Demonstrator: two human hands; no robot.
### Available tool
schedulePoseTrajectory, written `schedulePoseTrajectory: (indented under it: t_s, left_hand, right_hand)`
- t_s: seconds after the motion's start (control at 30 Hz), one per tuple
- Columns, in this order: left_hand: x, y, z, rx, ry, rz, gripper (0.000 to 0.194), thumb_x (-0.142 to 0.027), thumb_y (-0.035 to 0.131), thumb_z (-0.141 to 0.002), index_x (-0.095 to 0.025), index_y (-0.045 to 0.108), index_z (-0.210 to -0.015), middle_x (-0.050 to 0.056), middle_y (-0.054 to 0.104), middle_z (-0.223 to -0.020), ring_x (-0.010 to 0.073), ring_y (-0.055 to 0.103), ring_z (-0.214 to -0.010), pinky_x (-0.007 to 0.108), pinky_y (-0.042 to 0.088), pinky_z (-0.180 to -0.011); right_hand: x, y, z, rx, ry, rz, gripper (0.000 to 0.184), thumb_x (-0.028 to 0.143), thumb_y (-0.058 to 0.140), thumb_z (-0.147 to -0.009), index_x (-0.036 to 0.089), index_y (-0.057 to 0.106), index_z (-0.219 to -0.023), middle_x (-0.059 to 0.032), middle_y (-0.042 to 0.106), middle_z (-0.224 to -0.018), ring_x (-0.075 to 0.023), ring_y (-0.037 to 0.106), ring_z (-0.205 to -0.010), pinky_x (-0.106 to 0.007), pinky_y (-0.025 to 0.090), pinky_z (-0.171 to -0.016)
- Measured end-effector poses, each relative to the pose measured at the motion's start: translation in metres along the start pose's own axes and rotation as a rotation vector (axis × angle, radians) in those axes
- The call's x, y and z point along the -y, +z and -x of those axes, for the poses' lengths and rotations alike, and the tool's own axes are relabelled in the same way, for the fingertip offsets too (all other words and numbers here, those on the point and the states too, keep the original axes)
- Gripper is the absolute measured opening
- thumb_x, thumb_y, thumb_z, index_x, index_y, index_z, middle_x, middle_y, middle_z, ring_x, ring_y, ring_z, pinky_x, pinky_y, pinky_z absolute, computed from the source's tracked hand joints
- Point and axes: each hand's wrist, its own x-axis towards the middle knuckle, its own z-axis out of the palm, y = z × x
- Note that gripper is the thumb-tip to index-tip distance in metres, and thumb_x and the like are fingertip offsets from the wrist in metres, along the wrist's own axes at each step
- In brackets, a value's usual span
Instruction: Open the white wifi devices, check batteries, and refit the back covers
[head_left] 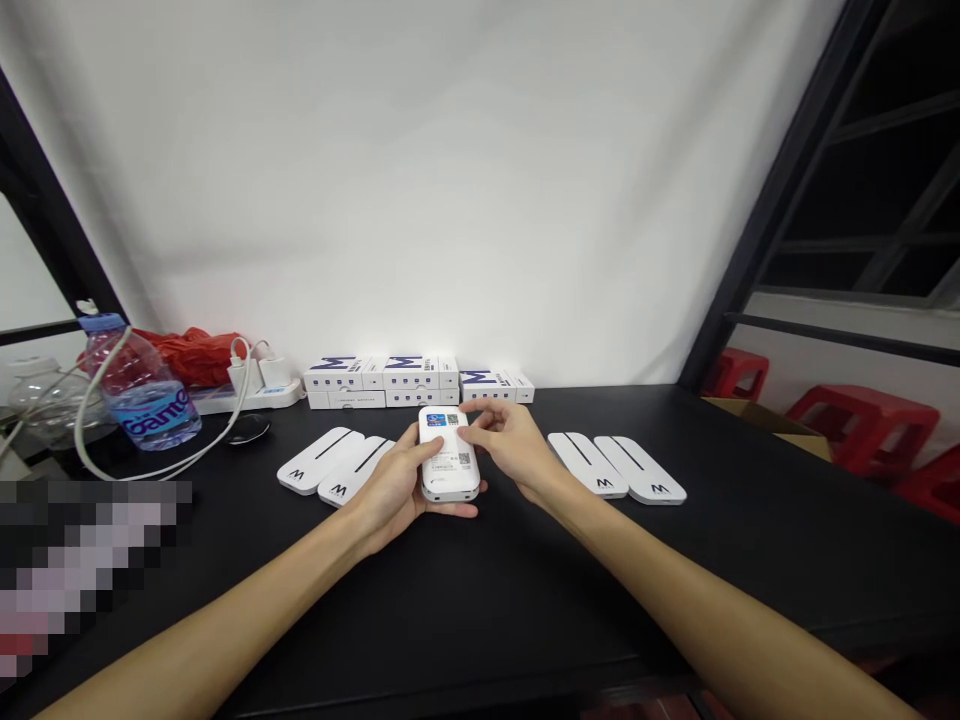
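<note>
My left hand (405, 470) is wrapped round a white portable Wi-Fi router (448, 485), thumb on its face and fingers beneath. The router's back is up, showing a blue label, small print and square codes. My right hand (506, 440) is closed at its upper right edge, thumb and forefinger touching it. Two similar white routers lie left of the hands, the outer router (319, 462) in full view and the inner router (349, 475) partly behind my left hand. Right of the hands lie another router (589, 465), partly behind my right arm, and an outermost router (641, 470).
White boxes (420, 373) with blue print are stacked along the wall on the black table (480, 620). At left are a plastic bottle (154, 400), a white cable (79, 430), a power strip (281, 395) with plugs, and a red bag (191, 352). Red stools (862, 425) stand beyond the right edge.
</note>
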Motion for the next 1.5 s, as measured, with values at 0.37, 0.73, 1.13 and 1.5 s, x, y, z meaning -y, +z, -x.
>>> schedulePoseTrajectory:
  t_s: [0.37,0.73,1.13,1.5]
  left_hand:
    - [0.003,-0.001,0.002,0.154,-0.003,-0.040,0.047,-0.023,0.061,-0.084,-0.021,0.045,-0.129,0.017,0.063,-0.114,0.0342,0.068,-0.092,0.053,0.056,-0.076]
    - [0.007,0.007,0.001,-0.069,0.117,-0.193,0.034,-0.046,0.053,-0.087,-0.018,0.061,-0.105,0.009,0.067,-0.098,0.0222,0.063,-0.087,0.030,0.052,-0.070]
    - [0.002,-0.006,-0.010,-0.566,0.244,-0.058,0.027,-0.047,0.056,-0.081,-0.019,0.056,-0.082,-0.003,0.054,-0.065,0.0123,0.051,-0.053,0.024,0.041,-0.049]
    - [0.005,-0.005,-0.008,-0.741,0.364,-0.361,0.037,-0.053,0.045,-0.087,-0.021,0.056,-0.072,0.001,0.056,-0.068,0.0165,0.051,-0.064,0.026,0.040,-0.059]
  right_hand:
    - [0.005,-0.002,0.001,0.024,0.013,0.107,0.023,0.042,0.056,-0.082,0.019,0.060,-0.086,-0.0029,0.057,-0.081,-0.0132,0.054,-0.067,-0.025,0.043,-0.055]
    - [0.010,0.008,0.010,0.050,-0.243,0.337,0.044,0.046,0.041,-0.090,0.019,0.031,-0.056,0.0039,0.032,-0.052,-0.0092,0.029,-0.049,-0.025,0.021,-0.046]
    - [0.002,0.016,0.018,0.305,0.008,0.250,0.054,0.070,0.042,-0.081,0.020,0.044,-0.062,0.0022,0.045,-0.054,-0.0087,0.039,-0.043,-0.023,0.029,-0.041]
    - [0.012,0.030,0.036,0.469,-0.364,0.595,0.054,0.040,0.034,-0.094,0.019,0.026,-0.045,0.0046,0.024,-0.040,-0.0060,0.020,-0.039,-0.026,0.020,-0.045]
